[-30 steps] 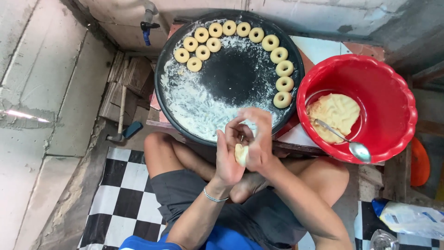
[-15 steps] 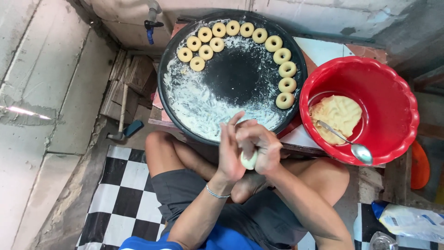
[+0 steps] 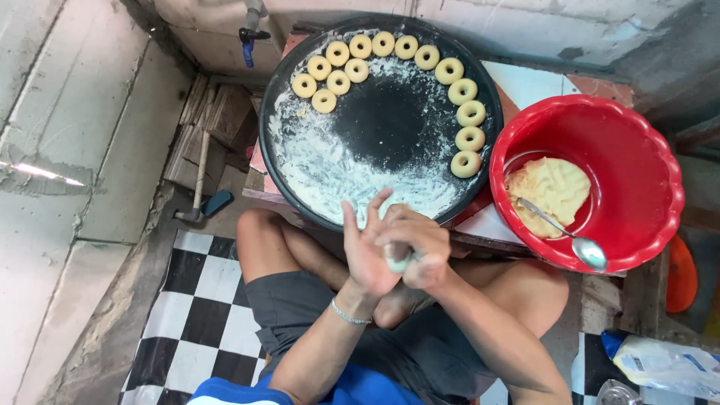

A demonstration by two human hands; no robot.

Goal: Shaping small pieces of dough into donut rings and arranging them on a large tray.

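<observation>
Pale dough: one small lump (image 3: 398, 260), pressed between your two palms, only its lower edge showing. Your left hand (image 3: 367, 251) stands flat against it, fingers straight and spread upward; your right hand (image 3: 417, 247) is curled over it from the other side. So the grip is closed on the dough lump, both hands together, above your folded knees.

Thin metal bracelet (image 3: 349, 315): on your left wrist, just below the grip.

Black round tray (image 3: 386, 120): directly beyond the grip, its near rim almost under your fingertips. Dusted white with flour (image 3: 315, 161) on the side nearest and to the left of the grip; bare dark centre.

Dough rings (image 3: 465, 112): along the tray's far rim and down its right edge, well apart from the grip.

Red plastic basin (image 3: 637, 150): to the right of the grip, beside the tray. Holds a mass of yellowish dough (image 3: 551, 187) with a metal spoon (image 3: 577, 244) lying in it.

Black-and-white checked floor (image 3: 199, 300): below and left of the grip.
</observation>
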